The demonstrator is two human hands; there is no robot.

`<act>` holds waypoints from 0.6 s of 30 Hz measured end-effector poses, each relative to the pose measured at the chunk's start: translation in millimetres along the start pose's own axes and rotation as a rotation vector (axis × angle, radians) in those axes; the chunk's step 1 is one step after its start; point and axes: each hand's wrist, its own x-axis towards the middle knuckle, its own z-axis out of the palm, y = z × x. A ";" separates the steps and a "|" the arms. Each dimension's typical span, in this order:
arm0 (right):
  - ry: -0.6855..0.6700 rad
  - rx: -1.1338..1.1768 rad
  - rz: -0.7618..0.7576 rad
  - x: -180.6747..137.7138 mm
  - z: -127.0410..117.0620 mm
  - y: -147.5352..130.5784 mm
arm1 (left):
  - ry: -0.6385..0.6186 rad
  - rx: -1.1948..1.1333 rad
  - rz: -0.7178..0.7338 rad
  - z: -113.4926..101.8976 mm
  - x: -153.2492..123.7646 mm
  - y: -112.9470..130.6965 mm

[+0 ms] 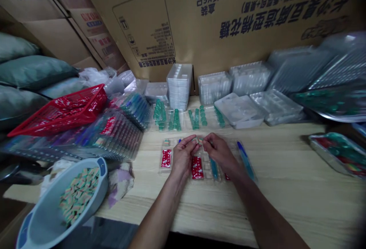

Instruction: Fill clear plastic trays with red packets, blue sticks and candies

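My left hand [184, 154] pinches a small striped candy piece [196, 140] between thumb and fingertips. Close beside it, my right hand [217, 149] is closed in a pinch on another small piece [200, 141], its details blurred. Both hands are over clear plastic blister trays [175, 168] on the table. In the trays lie a red printed packet [166, 158], a second red packet [197, 168], a blue tube-like item [214, 169] and a blue pen-shaped item [245, 157]. One striped piece [166, 142] sits in the left tray's upper compartment. My hands hide part of the trays.
At left, a light-blue basin [98, 199] holds many striped pieces. Beyond it, a red basket [71, 123] rests on stacked filled trays [120, 131]. Trays with green pieces [196, 117] and stacked clear trays [180, 85] line the back. A container of green packets [340, 152] stands right.
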 end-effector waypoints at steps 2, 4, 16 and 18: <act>0.045 0.003 -0.001 0.5 -3.1 -2.0 | 0.027 0.057 0.031 -0.7 1.1 -0.8; -0.009 0.076 0.022 0.3 -5.2 -3.8 | 0.027 0.133 0.070 -2.0 2.8 -0.2; 0.003 -0.031 -0.051 1.1 4.5 2.9 | -0.099 0.231 0.057 0.3 -1.1 3.9; -0.015 0.180 0.037 0.8 -0.6 -2.1 | -0.104 0.185 -0.017 -3.1 2.2 11.1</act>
